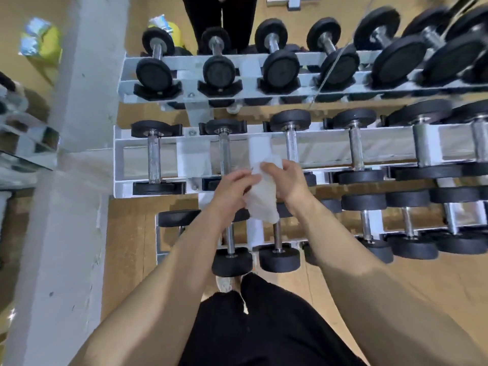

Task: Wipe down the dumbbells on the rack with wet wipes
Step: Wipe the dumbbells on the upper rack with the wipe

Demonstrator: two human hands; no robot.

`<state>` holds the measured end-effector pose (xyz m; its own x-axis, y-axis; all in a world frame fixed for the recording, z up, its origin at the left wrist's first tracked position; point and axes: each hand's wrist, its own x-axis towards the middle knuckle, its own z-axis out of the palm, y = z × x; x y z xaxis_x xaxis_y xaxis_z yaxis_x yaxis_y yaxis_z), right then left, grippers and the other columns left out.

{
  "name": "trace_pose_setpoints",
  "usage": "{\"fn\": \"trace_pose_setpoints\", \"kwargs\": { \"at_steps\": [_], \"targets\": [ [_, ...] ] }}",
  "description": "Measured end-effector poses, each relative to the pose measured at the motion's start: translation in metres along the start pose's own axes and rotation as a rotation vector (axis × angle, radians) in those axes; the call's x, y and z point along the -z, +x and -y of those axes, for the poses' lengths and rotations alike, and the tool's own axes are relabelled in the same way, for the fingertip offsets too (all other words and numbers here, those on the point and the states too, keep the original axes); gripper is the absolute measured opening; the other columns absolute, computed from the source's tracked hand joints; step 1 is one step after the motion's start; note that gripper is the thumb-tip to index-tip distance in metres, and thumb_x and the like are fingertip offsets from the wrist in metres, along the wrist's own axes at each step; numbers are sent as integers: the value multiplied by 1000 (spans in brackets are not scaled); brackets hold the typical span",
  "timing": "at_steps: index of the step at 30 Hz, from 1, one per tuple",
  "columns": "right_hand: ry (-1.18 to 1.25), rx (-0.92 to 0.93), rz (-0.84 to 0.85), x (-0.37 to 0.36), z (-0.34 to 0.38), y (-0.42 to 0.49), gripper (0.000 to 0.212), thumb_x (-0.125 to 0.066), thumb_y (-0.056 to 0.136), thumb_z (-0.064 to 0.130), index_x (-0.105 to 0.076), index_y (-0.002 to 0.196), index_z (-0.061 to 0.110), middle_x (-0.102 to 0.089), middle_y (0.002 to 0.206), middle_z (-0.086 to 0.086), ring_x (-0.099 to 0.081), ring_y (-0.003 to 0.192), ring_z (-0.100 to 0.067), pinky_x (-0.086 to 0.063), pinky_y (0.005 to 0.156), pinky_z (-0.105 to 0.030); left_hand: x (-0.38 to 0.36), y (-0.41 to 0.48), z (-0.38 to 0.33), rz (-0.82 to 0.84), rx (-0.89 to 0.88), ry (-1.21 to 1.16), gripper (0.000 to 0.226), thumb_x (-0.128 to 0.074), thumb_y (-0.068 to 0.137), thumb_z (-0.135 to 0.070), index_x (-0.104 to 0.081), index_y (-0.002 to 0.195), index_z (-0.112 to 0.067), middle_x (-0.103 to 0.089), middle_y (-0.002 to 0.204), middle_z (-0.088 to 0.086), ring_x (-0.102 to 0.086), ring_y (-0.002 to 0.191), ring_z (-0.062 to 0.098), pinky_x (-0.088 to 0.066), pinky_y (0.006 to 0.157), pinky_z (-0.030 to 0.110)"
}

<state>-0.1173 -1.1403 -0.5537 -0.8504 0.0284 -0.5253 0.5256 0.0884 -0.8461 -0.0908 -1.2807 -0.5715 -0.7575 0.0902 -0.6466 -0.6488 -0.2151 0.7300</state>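
A white wet wipe (262, 199) hangs between both my hands in front of the middle tier of the white dumbbell rack (118, 159). My left hand (233, 190) pinches its left edge. My right hand (284, 180) grips its upper right part with curled fingers. Black round-headed dumbbells with chrome handles lie in rows on the rack's tiers; one of them (224, 151) sits just behind my left hand, another (291, 138) behind my right hand. My hands hide the near heads of these two dumbbells.
A grey concrete pillar (87, 75) stands to the left of the rack. A person in dark trousers (219, 14) stands behind the top tier. A yellow packet (169, 27) lies on the wooden floor beyond the rack. Lower-tier dumbbells (231, 260) sit near my legs.
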Motion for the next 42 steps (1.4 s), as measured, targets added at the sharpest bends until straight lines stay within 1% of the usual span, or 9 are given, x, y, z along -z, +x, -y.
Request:
{"fn": "trace_pose_setpoints", "kwargs": {
  "at_steps": [3,7,10,14,21,28,33,38,42],
  "targets": [
    [-51,56,5,16,3,-12,12,-67,96,17,-70,85,14,-75,77,-1,-71,69,-13,-56,63,-29,-6,-5,-5,35,-29,26,6,-72,91,-17,-66,92,-17,-69,86,-1,-65,79,14,-50,67,25],
    [-3,82,-54,45,3,-18,21,-78,82,23,-62,84,9,-65,79,-13,-64,73,-25,-52,67,-41,-22,-8,-8,-31,-143,186,30,-71,92,-20,-50,70,-21,-59,75,-2,-58,69,14,-43,54,21],
    [50,52,-36,70,3,-20,28,-81,83,17,-57,95,11,-64,81,-11,-65,68,-26,-53,57,-35,-32,-8,-9,-107,-226,281,30,-74,90,-28,-48,77,-19,-53,81,5,-52,73,17,-39,61,27],
    [81,-74,145,110,1,-9,45,-79,83,6,-64,126,8,-76,107,-16,-74,99,-33,-61,86,-45,-47,2,-11,-204,-236,285,26,-78,88,-24,-53,84,-18,-60,87,1,-56,75,15,-44,58,15],
    [327,-229,290,160,6,47,34,-59,97,3,-60,131,5,-70,126,-16,-68,116,-34,-56,97,-49,-85,55,-21,-222,-70,-17,42,-79,87,-12,-59,123,-17,-65,121,6,-67,107,25,-59,90,38],
    [-1,-87,214,164,-8,136,30,-59,97,0,-66,119,20,-74,114,-5,-71,106,-25,-60,87,-39,-112,126,-17,-568,-232,413,35,-62,92,3,-65,110,-27,-63,109,-11,-61,83,4,-46,62,7],
    [-83,-101,164,151,-28,180,36,-62,91,-1,-67,122,17,-76,110,2,-72,102,-17,-59,83,-32,-107,156,-5,-641,-471,651,38,-45,86,12,-65,87,-20,-63,99,-4,-56,83,10,-43,75,14],
    [-216,-197,-13,139,-45,195,36,-62,90,2,-56,124,15,-64,103,2,-65,106,-26,-51,70,-26,-99,177,28,-670,-499,741,29,-47,90,4,-68,101,-14,-62,116,0,-60,106,16,-44,95,23],
    [-507,1,-325,128,-43,181,38,-66,89,15,-52,124,15,-50,122,-5,-52,113,-25,-47,95,-35,-115,170,46,-844,-483,538,24,-48,98,-12,-61,114,-22,-58,121,-4,-54,119,18,-40,102,28]
  ]
}}
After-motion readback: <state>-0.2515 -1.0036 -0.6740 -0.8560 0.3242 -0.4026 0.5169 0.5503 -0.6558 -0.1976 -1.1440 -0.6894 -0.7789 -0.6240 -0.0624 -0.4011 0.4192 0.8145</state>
